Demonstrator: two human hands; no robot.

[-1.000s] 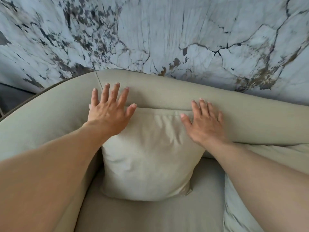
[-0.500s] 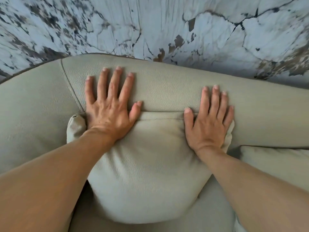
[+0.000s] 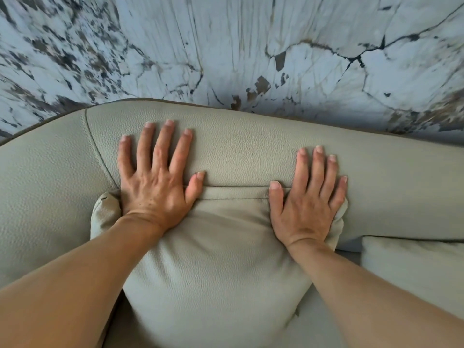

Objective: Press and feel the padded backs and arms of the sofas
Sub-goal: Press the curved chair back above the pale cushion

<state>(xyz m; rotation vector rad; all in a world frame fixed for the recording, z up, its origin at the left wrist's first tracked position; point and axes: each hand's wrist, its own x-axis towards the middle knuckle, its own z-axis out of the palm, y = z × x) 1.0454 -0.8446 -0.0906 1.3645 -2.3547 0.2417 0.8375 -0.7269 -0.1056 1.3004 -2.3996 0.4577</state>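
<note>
A pale grey-green leather sofa fills the lower view; its padded backrest [image 3: 241, 146] curves across the middle. A matching loose cushion [image 3: 216, 267] leans against it. My left hand [image 3: 158, 179] lies flat, fingers spread, with the palm on the cushion's top left corner and the fingers on the backrest. My right hand [image 3: 308, 194] lies flat the same way on the cushion's top right corner, fingertips on the backrest. Both hands hold nothing. The curved sofa arm [image 3: 42, 187] runs off to the left of a stitched seam.
A white marble wall [image 3: 238, 46] with dark veins stands close behind the backrest. A second cushion [image 3: 414, 270] sits at the right. A strip of the seat [image 3: 326, 327] shows below the cushion.
Over the last second both hands slid up from the cushion's top edge onto the backrest and flattened. The cushion has bulged under the palms, and the view has come closer.
</note>
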